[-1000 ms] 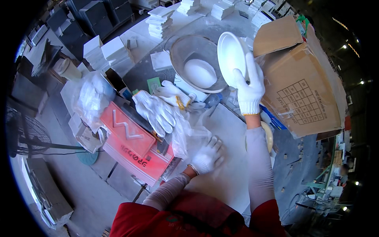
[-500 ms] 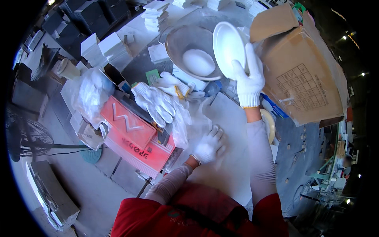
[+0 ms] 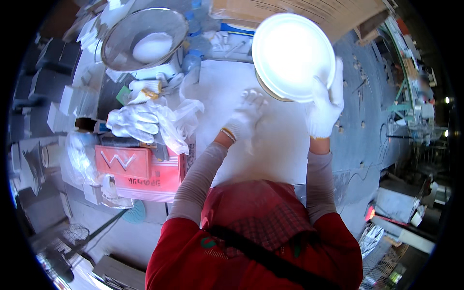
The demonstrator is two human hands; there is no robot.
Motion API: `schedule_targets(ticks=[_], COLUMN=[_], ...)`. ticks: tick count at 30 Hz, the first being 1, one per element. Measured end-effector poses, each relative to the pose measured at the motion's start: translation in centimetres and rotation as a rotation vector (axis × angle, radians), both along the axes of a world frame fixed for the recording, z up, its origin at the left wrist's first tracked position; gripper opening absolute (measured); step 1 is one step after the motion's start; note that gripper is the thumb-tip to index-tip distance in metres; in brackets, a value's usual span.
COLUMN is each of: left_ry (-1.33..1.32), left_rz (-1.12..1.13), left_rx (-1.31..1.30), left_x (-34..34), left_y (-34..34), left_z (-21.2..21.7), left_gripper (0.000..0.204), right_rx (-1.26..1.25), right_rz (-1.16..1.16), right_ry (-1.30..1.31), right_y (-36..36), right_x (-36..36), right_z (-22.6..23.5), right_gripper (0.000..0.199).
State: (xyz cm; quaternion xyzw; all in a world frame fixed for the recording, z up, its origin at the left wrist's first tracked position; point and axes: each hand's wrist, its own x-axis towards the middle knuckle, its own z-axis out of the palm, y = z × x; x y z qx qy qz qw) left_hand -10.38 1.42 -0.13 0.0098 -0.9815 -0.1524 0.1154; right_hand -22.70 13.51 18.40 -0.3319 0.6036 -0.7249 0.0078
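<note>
1. Since the earlier frames I see the white plate point(image 3: 293, 55) come from the far side of the bench, next to the metal basin, to a spot straight ahead of me and close to the camera; my left hand has slid forward over the white sheet.
2. Far to the left of my left hand lies a red box point(image 3: 140, 170) with a clear plastic bag point(image 3: 82, 157) against its outer edge.
3. Just left of my left hand is a heap of white gloves point(image 3: 133, 121) in clear plastic wrap, on top of the red box's far end.
4. Beyond those gloves, ahead and to the left of my left hand, stands the metal basin point(image 3: 145, 36) with a white mound inside.
5. My left hand point(image 3: 245, 115), gloved in white, lies flat with fingers spread on the white sheet point(image 3: 270, 150); it pinches nothing.
6. Between my hands and a little ahead, the plate's lower rim overlaps a brownish round edge; I cannot tell what that is.
7. My right hand point(image 3: 325, 104), also gloved, holds the plate by its right rim, thumb on the near face and fingers behind, with the plate lifted and tilted toward me.
8. Beyond the plate sits a cardboard box point(image 3: 299, 9).
</note>
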Motion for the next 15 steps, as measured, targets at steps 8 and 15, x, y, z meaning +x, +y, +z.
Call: schedule_targets(ticks=[8,15], left_ry=[0.007,0.087], left_rz=[-0.395,-0.269], left_rx=[0.134,-0.231], left_x=[4.7,7.1], left_y=[3.3,4.6], left_z=[2.1,0.4], left_gripper=[0.071,0.068], right_rx=[-0.067,-0.054], right_rz=[-0.296,-0.355], right_ry=[-0.288,-0.379], right_y=[13.6,17.1], right_x=[0.8,2.3], right_z=[-5.6,-7.8], right_gripper=[0.069,0.072])
